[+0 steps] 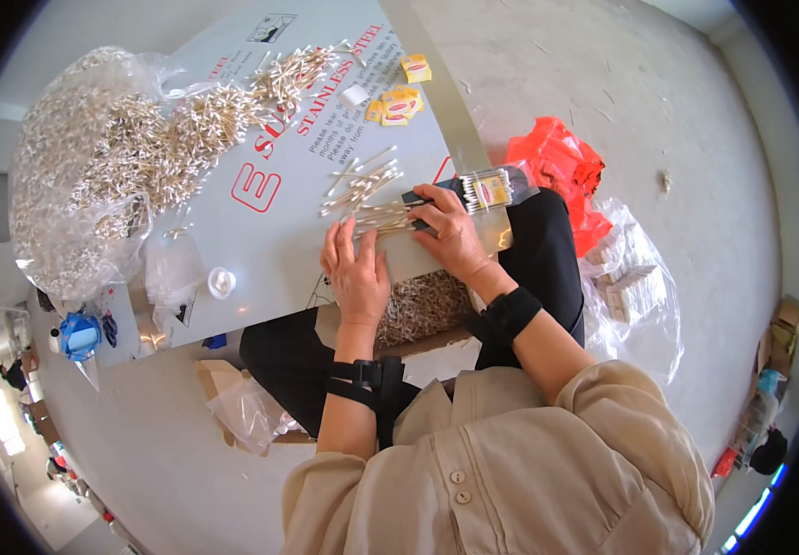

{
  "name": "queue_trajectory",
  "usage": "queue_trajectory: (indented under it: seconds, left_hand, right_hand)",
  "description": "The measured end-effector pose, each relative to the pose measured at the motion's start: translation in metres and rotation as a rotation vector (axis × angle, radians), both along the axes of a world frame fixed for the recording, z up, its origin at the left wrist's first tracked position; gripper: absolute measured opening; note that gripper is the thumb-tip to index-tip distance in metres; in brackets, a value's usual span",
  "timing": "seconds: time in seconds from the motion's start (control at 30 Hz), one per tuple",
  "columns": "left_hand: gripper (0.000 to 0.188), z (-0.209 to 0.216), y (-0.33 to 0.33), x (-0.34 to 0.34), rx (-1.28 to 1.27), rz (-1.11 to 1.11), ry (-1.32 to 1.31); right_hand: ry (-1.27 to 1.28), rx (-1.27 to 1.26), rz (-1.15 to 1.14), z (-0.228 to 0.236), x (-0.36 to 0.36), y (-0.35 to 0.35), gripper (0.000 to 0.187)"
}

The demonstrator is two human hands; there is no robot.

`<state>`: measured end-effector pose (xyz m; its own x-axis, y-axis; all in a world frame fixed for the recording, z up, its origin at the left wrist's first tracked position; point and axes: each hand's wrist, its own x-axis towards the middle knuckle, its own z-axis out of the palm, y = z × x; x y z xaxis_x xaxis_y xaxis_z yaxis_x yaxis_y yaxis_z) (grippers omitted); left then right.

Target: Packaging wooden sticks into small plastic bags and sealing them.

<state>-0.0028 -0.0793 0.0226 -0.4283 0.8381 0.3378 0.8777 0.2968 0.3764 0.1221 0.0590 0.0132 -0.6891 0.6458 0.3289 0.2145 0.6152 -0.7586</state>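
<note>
My left hand (357, 276) rests on the sheet-covered table with fingers stretched out, its fingertips at the ends of a few loose cotton swabs (383, 222). My right hand (452, 233) is closed over a small black holder (451, 188), fingers bent across it. From the holder's right end a row of white-tipped swabs (501, 176) sticks out into a clear plastic bag (522, 185). A yellow label card (490, 191) lies on that row. More loose swabs (362, 185) are scattered just beyond my hands. What lies under my right palm is hidden.
A large clear bag (57, 176) spills a heap of swabs (145, 148) at the left. Yellow cards (397, 106) lie at the far edge, a white round tub (221, 282) nearer. A box of swabs (425, 310) sits between my knees. Red bag (561, 171) and packed clear bag (635, 287) stand right.
</note>
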Motion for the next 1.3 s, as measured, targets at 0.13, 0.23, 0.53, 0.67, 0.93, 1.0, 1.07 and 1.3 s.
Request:
queue_trajectory:
  seconds: [0.13, 0.23, 0.53, 0.67, 0.93, 1.0, 1.07, 1.3]
  left_hand:
    - [0.050, 0.003, -0.007, 0.008, -0.066, -0.010, 0.013]
    - [0.060, -0.001, -0.005, 0.012, -0.139, -0.045, 0.071]
    - [0.061, -0.002, -0.006, 0.020, -0.138, -0.024, 0.054]
    - [0.046, -0.011, -0.006, -0.003, 0.085, 0.121, -0.036]
    - [0.018, -0.008, 0.011, -0.034, 0.088, 0.147, -0.019]
    - [0.016, -0.006, 0.017, -0.031, 0.081, 0.124, -0.018]
    - [0.018, -0.006, 0.024, -0.026, 0.091, 0.088, -0.025]
    - [0.019, -0.002, 0.045, -0.024, 0.136, 0.034, -0.106]
  right_hand:
    - [0.004, -0.023, -0.038, 0.004, 0.001, -0.005, 0.035]
    - [-0.007, -0.009, -0.019, 0.001, 0.002, -0.006, 0.032]
    - [0.021, 0.043, 0.009, 0.000, -0.001, 0.006, 0.021]
    - [-0.033, -0.045, -0.006, 0.003, -0.003, 0.012, 0.016]
    - [-0.188, 0.108, 0.028, 0.005, -0.016, 0.029, 0.004]
    - [-0.219, 0.127, 0.037, 0.004, -0.018, 0.031, 0.004]
    - [-0.208, 0.147, 0.012, 0.002, -0.017, 0.034, 0.004]
    - [-0.178, 0.133, 0.013, 0.002, -0.011, 0.041, 0.004]
